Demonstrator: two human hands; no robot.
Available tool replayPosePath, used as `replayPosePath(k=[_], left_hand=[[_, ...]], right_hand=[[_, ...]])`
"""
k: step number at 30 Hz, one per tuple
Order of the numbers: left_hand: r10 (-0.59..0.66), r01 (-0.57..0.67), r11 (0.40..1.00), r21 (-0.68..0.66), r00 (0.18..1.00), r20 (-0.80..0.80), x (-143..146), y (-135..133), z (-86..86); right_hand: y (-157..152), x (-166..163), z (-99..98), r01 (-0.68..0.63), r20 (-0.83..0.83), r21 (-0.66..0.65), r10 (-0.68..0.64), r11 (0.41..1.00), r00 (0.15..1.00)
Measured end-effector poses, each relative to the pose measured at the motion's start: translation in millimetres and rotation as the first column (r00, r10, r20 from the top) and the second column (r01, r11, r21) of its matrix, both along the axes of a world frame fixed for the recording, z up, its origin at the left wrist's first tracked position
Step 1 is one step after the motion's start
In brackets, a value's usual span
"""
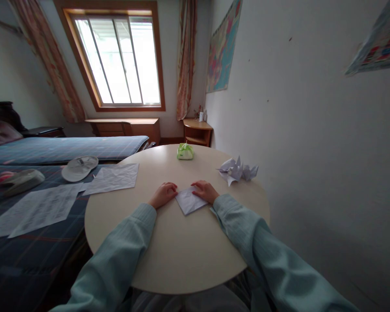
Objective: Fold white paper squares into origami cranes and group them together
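A folded sheet of white paper [189, 202] lies on the round cream table [182, 251], with a corner pointing toward me. At its left corner is my left hand [164, 195], fingers curled and thumb and fingertips close together on the edge. My right hand [206, 191] rests over the upper right part of the paper, its fingers bent and the thumb pressing near the top edge. It covers that side of the sheet. Both forearms, in light green sleeves, lie across the table's near half.
Folded paper shapes [235, 170] stand at the table's right edge, by the wall. A green tissue pack [185, 151] sits at the far edge. Paper sheets [115, 178] overlap the left edge and reach the bed [68, 149], where a cap [80, 169] lies.
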State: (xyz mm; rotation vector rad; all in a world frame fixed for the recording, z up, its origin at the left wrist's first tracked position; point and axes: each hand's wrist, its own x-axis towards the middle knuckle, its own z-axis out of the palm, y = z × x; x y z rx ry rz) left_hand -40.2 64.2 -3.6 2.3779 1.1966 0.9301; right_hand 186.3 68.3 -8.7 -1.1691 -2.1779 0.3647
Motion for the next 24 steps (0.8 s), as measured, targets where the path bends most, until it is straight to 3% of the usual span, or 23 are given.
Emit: replayPosePath(k=[6,11,14,18,24], left_hand=[[0.151,-0.149,0.988,-0.048,0.988,0.039,-1,3,-7.7],[0.357,-0.356,0.934,-0.022,0.930,0.091,-5,5,-6.4],[0.415,-0.417,0.909,-0.002,0.904,0.100,-5,4,-2.2],[0.378,-0.378,0.925,-0.024,0.916,0.137,-3,0,2.8],[0.177,-0.153,0.982,-0.114,0.952,0.248,-2,-4,5.4]], right_hand=[[-6,-2,4.2,-0.081,-0.104,0.011,0.082,0.997,0.991],[-10,-4,7.0,-0.147,-0.146,-0.007,0.145,0.989,0.979],[-11,-5,5.4,-0.175,-0.130,-0.040,0.168,0.984,0.977],[-13,-6,5.4,-0.164,-0.109,-0.084,0.154,0.983,0.982],[-16,-7,10.6,-0.157,-0.080,-0.109,0.149,0.982,0.986]])
